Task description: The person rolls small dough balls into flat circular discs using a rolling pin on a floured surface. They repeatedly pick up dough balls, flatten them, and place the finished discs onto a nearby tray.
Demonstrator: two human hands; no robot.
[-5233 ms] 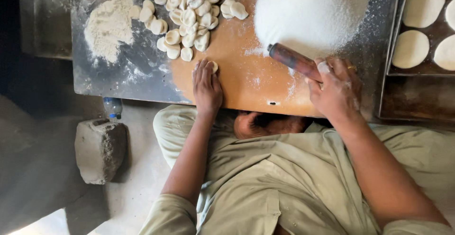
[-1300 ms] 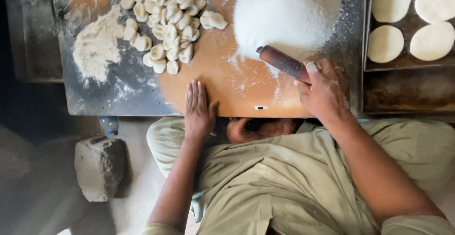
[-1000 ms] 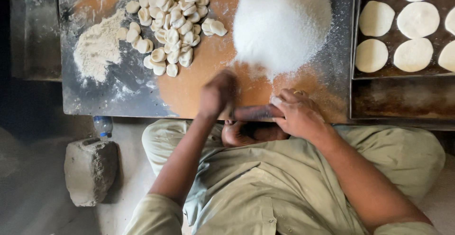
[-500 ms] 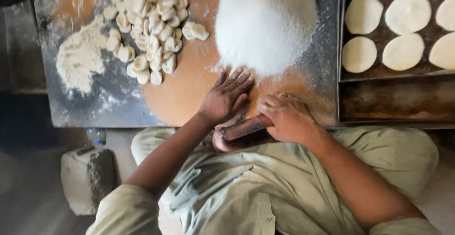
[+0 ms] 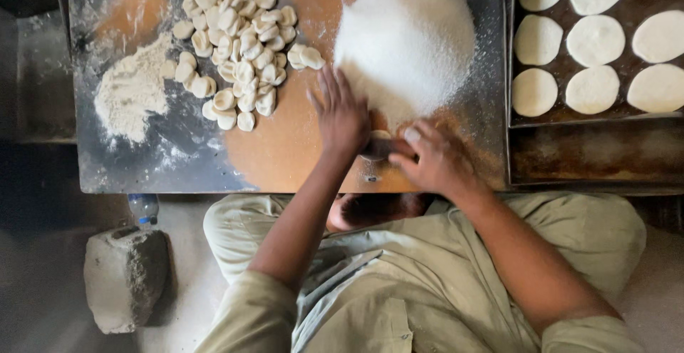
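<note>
Both hands are now moving up to the sugar heap (image 5: 406, 36), the left hand (image 5: 342, 114) lying flat and open, the right hand (image 5: 434, 157) gripping the roller (image 5: 376, 146), ready for rolling.

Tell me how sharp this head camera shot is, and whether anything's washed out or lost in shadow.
Head view: mostly sharp, though the left hand and right hand look slightly smeared, and the dark roller between them is hard to make out; the white flour heap is bright, with little texture at its top; the left edge beside the stone block falls into deep shadow.
</note>
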